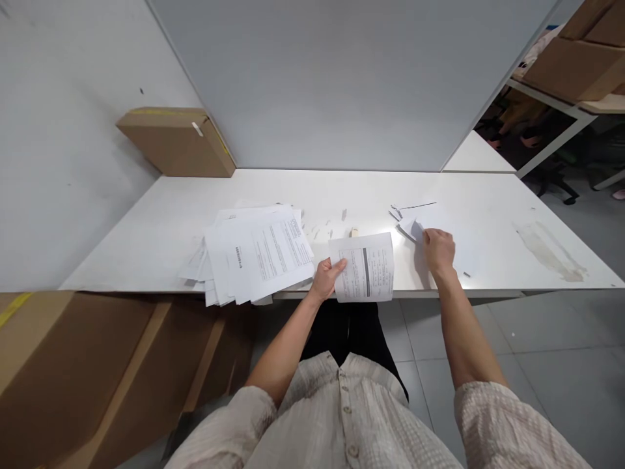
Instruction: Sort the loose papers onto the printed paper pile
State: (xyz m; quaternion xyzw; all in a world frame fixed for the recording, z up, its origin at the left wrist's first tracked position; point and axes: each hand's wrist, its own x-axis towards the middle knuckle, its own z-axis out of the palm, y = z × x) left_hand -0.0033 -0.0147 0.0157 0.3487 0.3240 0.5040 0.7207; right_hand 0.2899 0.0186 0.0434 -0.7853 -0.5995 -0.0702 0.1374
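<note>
My left hand (328, 279) is closed on the left edge of a printed sheet of paper (375, 267), thumb on top. The sheet hangs slightly over the table's front edge, its text and a dark band facing up. Farther right, my right hand (438, 251) is closed in a pinch at the edge of a white piece of paper (415, 229), just above the table. More folded paper (424, 211) lies behind it. On the left sits a fanned, uneven stack of printed sheets (263, 254), partly over the front edge.
The white table (336, 189) meets a grey panel (312, 85) at the back. A flat cardboard box (180, 143) leans at the back left. Small scraps and a tan block (354, 232) lie mid-table. Large cartons (112, 365) stand below left.
</note>
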